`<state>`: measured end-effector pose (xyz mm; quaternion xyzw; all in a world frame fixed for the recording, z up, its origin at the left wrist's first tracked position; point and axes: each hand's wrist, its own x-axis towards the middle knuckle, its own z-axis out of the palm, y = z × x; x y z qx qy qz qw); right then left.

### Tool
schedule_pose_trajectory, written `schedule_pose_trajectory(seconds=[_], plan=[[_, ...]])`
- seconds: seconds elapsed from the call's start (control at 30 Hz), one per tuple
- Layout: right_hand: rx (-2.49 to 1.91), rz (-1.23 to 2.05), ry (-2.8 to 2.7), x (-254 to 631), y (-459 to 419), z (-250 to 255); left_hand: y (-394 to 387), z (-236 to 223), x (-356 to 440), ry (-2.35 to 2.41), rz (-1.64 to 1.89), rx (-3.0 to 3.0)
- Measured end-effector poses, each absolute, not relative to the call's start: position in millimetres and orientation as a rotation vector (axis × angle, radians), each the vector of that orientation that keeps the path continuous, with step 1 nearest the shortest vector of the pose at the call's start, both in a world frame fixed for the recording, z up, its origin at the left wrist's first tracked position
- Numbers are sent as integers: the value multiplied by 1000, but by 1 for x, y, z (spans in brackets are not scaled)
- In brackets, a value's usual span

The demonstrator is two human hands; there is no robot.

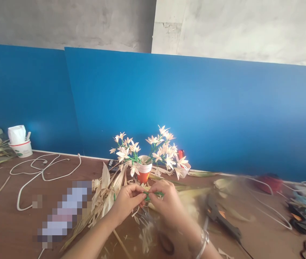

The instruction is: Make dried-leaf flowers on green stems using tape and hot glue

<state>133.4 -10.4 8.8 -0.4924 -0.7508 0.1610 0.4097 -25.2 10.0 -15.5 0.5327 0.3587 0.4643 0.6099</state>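
Note:
My left hand [127,201] and my right hand [166,201] meet over the table, thumbs and fingertips pinched on a thin green stem [148,198]. The stem is mostly covered by the fingers, so its full length cannot be seen. Just beyond the hands stands a stack of paper cups [144,168], white above and orange below. Sprays of pale, pointed flowers [166,151] on green stems spread out to both sides of it. Dry husk strips [107,190] lie beside and under my left hand.
A hot glue gun [220,217] lies right of my right forearm. White cable [42,172] loops across the left, near a white tub [21,148]. At far right are a red object [270,183] and cluttered tools. Blue panel [182,108] backs the brown table [4,230].

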Motion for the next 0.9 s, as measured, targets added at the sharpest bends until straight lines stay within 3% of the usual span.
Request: schedule_pose_trajectory(seconds=[0.37,0.57,0.67,0.9], plan=[[-1367,1279,-1511,145,-9,12,6,-9,-30,799,984,1372],[-1202,1620,-1389,144,-10,18,1,-2,-31,788,938,1442],[-1317,1455,-1490,142,-10,14,1,-6,-30,841,956,1402],[-1298,213,-1902,123,-20,7,5,-13,-22,999,1035,1189]])
